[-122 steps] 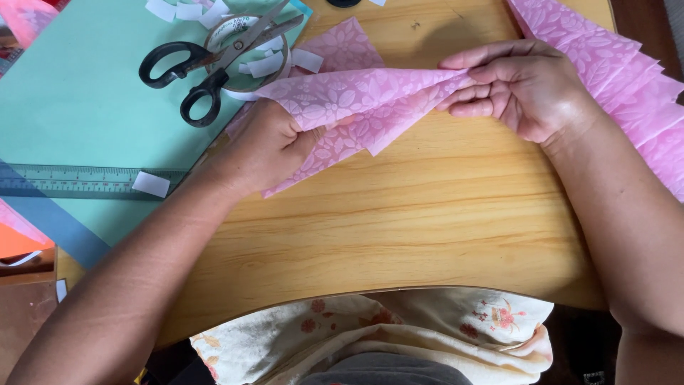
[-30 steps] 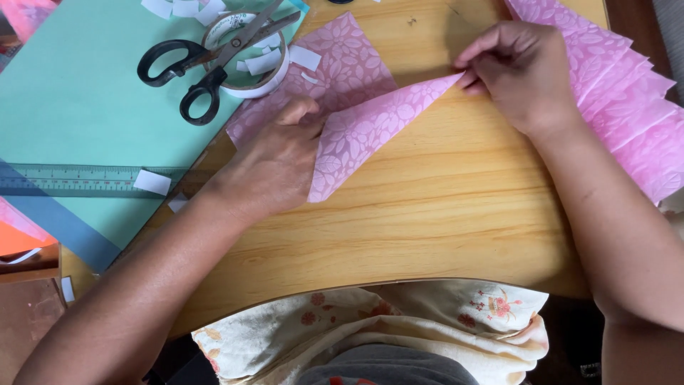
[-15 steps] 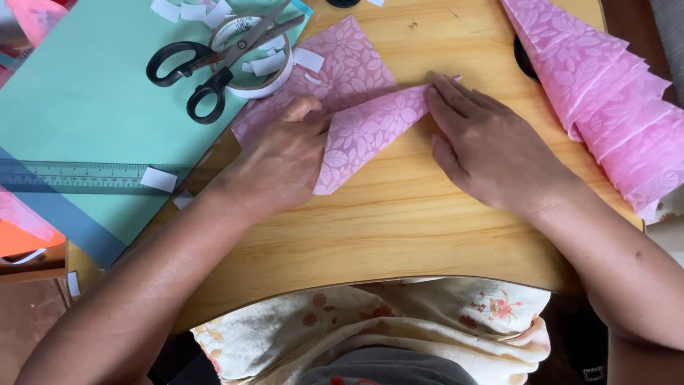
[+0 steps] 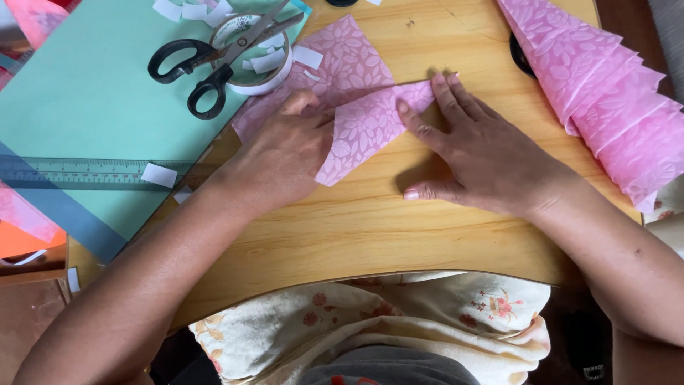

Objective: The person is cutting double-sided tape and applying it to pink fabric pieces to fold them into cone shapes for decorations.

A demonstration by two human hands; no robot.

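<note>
Both hands lie flat on the pink paper (image 4: 360, 121), which sits on the counter (image 4: 342, 228) just beside the scissors (image 4: 214, 60). The left hand (image 4: 285, 153) and right hand (image 4: 484, 153) press down with fingers spread, pinching nothing. If one hand slides, the fold could go crooked.

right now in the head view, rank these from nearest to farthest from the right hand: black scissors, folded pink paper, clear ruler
1. Folded pink paper: under the right hand's fingers, touching.
2. Black scissors: up and left, resting on a tape roll.
3. Clear ruler: far left, lying across the teal sheet.
</note>
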